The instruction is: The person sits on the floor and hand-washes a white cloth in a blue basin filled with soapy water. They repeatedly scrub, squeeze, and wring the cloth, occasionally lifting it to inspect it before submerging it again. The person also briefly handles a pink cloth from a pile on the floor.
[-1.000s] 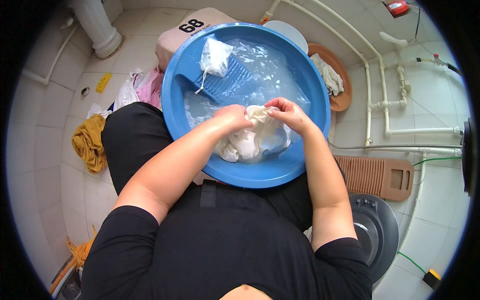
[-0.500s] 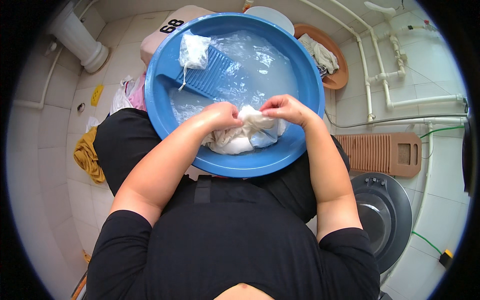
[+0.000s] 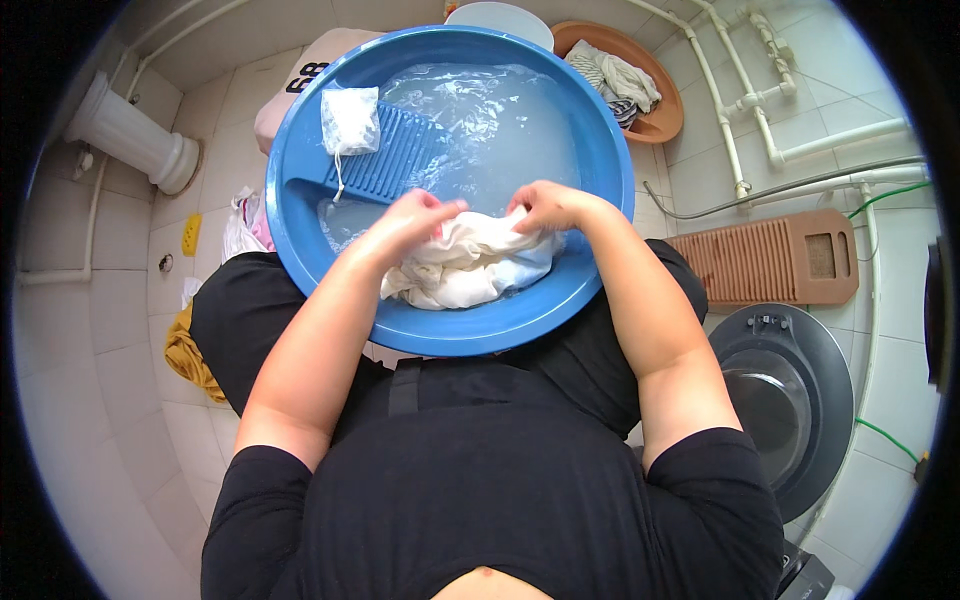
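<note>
Gripping white cloth, left hand and right hand hide their fingertips.

A brown washboard lies on the tiled floor — white pipes nearby. A brown basin holds laundry — a yellow cloth lies left.

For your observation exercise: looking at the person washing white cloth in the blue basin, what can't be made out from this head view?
- Fingers of the left hand and right hand: curled into the white cloth, grip unclear.
- Blue basin near rim: its underside is hidden by the lap.
- White tub: cut off by the top edge.
- Brown bowl's laundry: too small to tell items apart.
</note>
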A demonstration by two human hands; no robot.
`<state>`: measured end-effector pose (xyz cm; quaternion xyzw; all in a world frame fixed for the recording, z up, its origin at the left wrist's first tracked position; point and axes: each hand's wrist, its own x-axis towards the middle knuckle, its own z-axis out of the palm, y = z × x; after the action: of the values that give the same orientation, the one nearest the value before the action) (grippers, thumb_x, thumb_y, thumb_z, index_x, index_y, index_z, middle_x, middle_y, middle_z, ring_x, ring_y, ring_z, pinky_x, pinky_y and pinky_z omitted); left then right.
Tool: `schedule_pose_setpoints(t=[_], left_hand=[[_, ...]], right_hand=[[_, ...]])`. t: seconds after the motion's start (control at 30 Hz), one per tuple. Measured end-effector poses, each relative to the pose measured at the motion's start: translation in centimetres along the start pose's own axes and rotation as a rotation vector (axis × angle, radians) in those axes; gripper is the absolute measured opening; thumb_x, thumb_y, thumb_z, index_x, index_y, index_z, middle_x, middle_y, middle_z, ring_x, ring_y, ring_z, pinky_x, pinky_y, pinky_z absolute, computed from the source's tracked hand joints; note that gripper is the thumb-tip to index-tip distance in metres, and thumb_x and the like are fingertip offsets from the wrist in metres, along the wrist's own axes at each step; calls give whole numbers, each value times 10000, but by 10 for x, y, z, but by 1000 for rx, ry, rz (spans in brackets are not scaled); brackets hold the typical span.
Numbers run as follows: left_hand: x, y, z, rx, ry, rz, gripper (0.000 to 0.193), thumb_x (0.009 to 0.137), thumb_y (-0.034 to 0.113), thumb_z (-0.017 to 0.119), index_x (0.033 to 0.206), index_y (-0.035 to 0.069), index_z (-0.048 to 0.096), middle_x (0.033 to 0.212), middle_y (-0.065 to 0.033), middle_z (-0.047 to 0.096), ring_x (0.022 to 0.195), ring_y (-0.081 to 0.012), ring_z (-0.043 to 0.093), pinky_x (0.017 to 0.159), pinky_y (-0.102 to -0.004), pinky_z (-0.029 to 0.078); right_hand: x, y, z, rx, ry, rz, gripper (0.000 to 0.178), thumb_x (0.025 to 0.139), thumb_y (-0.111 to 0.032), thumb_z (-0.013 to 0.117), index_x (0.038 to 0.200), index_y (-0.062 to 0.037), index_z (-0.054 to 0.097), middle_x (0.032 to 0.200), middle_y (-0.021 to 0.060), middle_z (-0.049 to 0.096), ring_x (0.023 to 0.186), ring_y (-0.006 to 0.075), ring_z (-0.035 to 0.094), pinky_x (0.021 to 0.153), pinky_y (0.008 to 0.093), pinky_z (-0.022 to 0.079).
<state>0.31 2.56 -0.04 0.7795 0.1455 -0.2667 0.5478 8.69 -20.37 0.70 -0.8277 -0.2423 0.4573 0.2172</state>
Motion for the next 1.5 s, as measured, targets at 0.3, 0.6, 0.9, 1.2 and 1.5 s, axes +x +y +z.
schedule_pose_setpoints(t=[0.3, 0.6, 0.9, 1.2, 1.5], left_hand=[[-4, 6, -6, -39, 4, 54, 422, 768, 404, 629, 878, -2, 600, 814, -68, 603, 743, -145, 549, 669, -274, 424], [15, -14, 17, -199, 193, 221, 134, 757, 63, 584, 885, 30, 562, 818, -113, 593, 773, -182, 577, 694, -295, 466], [15, -11, 18, -1370, -39, 96, 299, 900, 285, 423, 1047, 33, 489, 1003, -136, 557, 943, -261, 553, 857, -389, 450], [11, -2, 24, -1244, 92, -82, 281, 900, 349, 455, 811, 86, 495, 770, -66, 564, 667, -207, 571, 605, -348, 482], [16, -6, 23, -1228, 117, -100, 306, 899, 351, 485, 705, 119, 440, 666, -19, 477, 605, -130, 471, 565, -277, 425]], right_hand=[[11, 7, -4, 462, 652, -157, 473, 732, -305, 679, 1065, 5, 548, 925, 106, 606, 848, 179, 574, 758, 285, 455], [48, 11, 26, -111, 403, 157, 533, 690, -370, 642, 1064, 3, 571, 1036, 191, 596, 980, 279, 571, 827, 343, 449], [18, -118, 84, 583, 939, -687, 257, 718, -126, 610, 945, -50, 515, 808, 101, 574, 747, 207, 580, 695, 282, 463], [50, -82, 77, 121, 1132, -400, 183, 704, -263, 617, 642, -96, 574, 716, 113, 606, 702, 281, 598, 659, 380, 485], [38, -93, 95, 83, 995, -612, 190, 761, -261, 555, 712, -82, 591, 734, 137, 596, 717, 342, 577, 646, 414, 465]])
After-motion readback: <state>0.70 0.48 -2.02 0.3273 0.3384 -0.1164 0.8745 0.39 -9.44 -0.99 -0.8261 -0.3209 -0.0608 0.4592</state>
